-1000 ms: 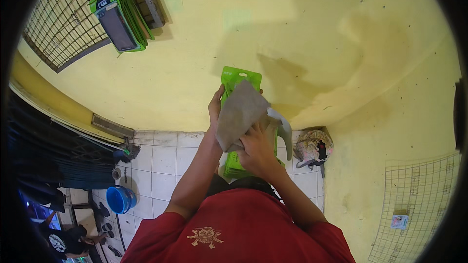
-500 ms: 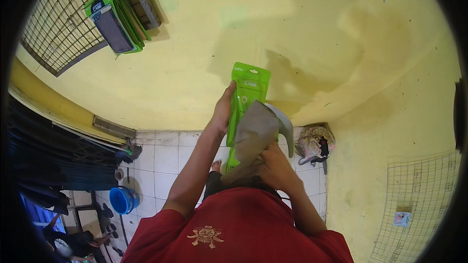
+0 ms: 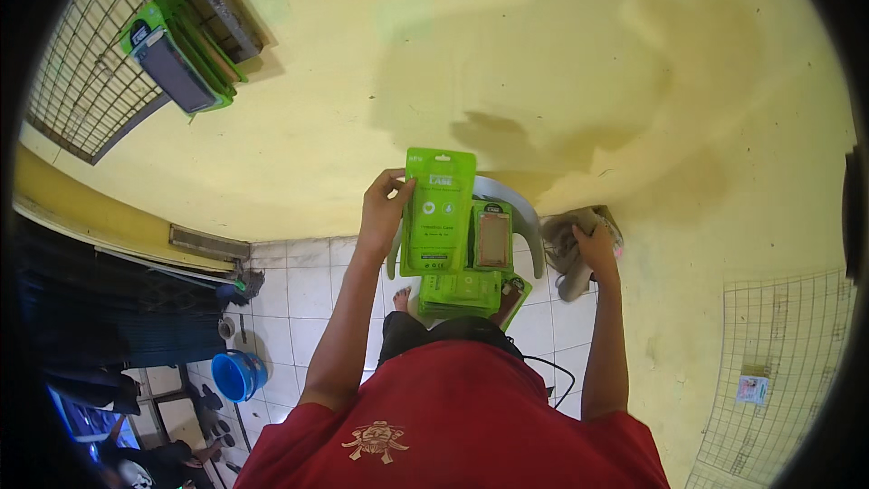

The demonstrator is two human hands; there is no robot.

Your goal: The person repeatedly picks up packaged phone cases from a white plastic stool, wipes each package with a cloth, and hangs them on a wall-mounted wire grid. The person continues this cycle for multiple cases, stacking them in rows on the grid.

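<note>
My left hand [image 3: 385,208] pinches the left edge of a flat green phone-case package [image 3: 439,217], held upright in front of me with its printed face showing. Off to the right, my right hand [image 3: 595,252] grips a grey-brown cloth [image 3: 570,281] that hangs down from it. Beneath the held package, more green phone-case packages [image 3: 460,290] are piled on a pale chair [image 3: 534,226], mostly hidden by them. One package [image 3: 493,235] there has a clear window with a brownish case inside.
Several green packages [image 3: 186,54] hang from a wire grid [image 3: 81,45] on the yellow wall at upper left. A blue bucket [image 3: 239,375] stands on the tiled floor. Behind the cloth lies a bundled bag [image 3: 618,240]. Another person [image 3: 163,462] is at lower left.
My right hand has drawn the cloth off the package and out to the right. The package has shifted slightly left and down and now faces me, uncovering the pile below.
</note>
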